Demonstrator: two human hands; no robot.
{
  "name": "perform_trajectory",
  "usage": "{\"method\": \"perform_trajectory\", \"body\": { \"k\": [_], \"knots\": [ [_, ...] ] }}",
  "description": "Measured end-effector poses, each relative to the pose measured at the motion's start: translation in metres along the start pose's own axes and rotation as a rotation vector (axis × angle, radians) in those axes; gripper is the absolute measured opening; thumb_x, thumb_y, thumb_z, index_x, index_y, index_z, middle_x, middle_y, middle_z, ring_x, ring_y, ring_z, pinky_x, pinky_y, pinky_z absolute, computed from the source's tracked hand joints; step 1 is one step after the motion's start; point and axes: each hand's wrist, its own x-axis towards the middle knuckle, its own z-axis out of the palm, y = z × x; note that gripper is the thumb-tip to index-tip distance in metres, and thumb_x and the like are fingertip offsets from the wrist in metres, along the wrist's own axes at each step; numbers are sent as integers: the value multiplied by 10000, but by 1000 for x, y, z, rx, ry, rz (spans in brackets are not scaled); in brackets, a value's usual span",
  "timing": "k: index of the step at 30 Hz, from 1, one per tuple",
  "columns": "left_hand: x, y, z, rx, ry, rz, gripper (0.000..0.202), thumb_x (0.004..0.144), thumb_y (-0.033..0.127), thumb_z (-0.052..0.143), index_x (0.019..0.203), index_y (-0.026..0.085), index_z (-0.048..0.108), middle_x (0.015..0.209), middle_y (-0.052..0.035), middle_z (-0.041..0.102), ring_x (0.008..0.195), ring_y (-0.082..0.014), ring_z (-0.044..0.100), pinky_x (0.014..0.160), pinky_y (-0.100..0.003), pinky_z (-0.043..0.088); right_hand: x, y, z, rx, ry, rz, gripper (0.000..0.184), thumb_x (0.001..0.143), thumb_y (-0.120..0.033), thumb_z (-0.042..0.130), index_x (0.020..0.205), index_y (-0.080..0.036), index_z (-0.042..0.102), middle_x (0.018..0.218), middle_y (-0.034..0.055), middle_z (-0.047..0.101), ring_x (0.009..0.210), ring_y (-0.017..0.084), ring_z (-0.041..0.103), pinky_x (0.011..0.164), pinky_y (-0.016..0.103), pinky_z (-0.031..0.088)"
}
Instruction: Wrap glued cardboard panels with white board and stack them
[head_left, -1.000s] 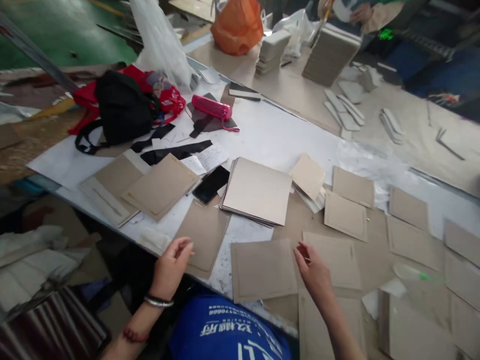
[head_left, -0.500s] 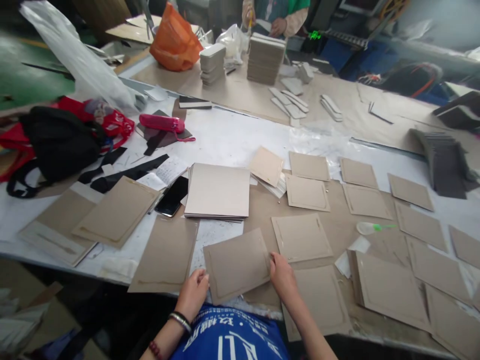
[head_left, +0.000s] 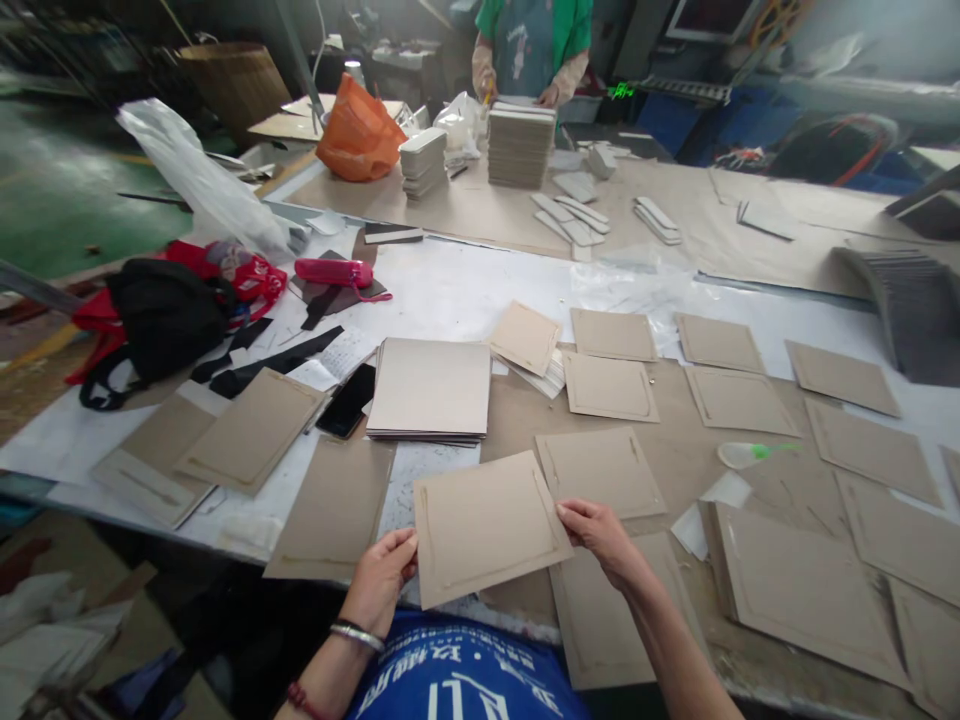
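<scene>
A square brown cardboard sheet (head_left: pixel 486 525) with a scored frame line is held up off the table near its front edge. My left hand (head_left: pixel 384 575) grips its lower left edge, fingers closed on it. Along the sheet's right edge, my right hand (head_left: pixel 596 532) pinches it. Several more brown cardboard squares (head_left: pixel 604 472) lie flat to the right and behind. A neat stack of pale square boards (head_left: pixel 431 388) sits just beyond the held sheet.
A black phone (head_left: pixel 348 400) lies left of the stack. A black bag (head_left: pixel 161 315), red bag and pink pouch (head_left: pixel 332 272) sit at the far left. An orange bag (head_left: pixel 358 133) and tall board stacks (head_left: pixel 519 143) stand at the back, where another person (head_left: pixel 532 45) works.
Both hands came in onto the cardboard sheet, took hold of its edges and lifted it off the table. The camera view has tilted upward.
</scene>
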Motion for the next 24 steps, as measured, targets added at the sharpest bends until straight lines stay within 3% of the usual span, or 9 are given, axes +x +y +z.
{"method": "perform_trajectory", "body": {
  "k": [4, 8, 12, 14, 19, 24],
  "knots": [
    [-22, 18, 9, -56, -75, -5, 399, 424, 333, 787, 727, 132, 621, 648, -22, 632, 589, -104, 564, 538, -193, 441, -4, -5, -7, 15, 13, -59, 415, 658, -506, 547, 755, -116, 647, 549, -20, 498, 514, 90, 387, 498, 224, 299],
    [-42, 39, 13, -55, -63, 73, 398, 426, 338, 784, 721, 130, 616, 615, -13, 620, 560, -102, 553, 519, -196, 445, -12, -22, -11, -146, 39, -211, 381, 733, -467, 475, 759, -136, 662, 586, 7, 553, 563, 125, 474, 539, 246, 371],
    [-58, 61, 17, -83, -13, 186, 344, 450, 288, 763, 712, 131, 607, 590, -1, 604, 547, -106, 552, 530, -212, 458, -28, -46, -9, -409, 333, -565, 298, 806, -369, 432, 876, -176, 649, 824, 63, 631, 810, 185, 563, 757, 314, 432],
    [-64, 70, 20, -96, 7, 222, 303, 478, 263, 746, 710, 128, 605, 582, 1, 600, 532, -100, 544, 518, -207, 454, -42, -55, -4, -506, 414, -779, 254, 833, -312, 432, 953, -185, 616, 884, 76, 618, 857, 178, 563, 799, 314, 436],
    [-66, 84, 27, -173, 49, 216, 186, 540, 167, 691, 694, 112, 602, 593, -17, 611, 529, -98, 552, 499, -190, 453, -68, -71, 22, -839, 326, -1210, 289, 817, -223, 511, 1100, -169, 531, 877, 77, 599, 822, 163, 547, 730, 275, 456],
    [-59, 94, 28, -213, -48, 215, 178, 575, 145, 684, 724, 105, 595, 648, -28, 627, 562, -97, 567, 507, -181, 463, -65, -93, 41, -1041, 374, -1433, 166, 827, -128, 471, 951, -137, 580, 735, 56, 598, 684, 144, 510, 652, 280, 426]
  ]
}}
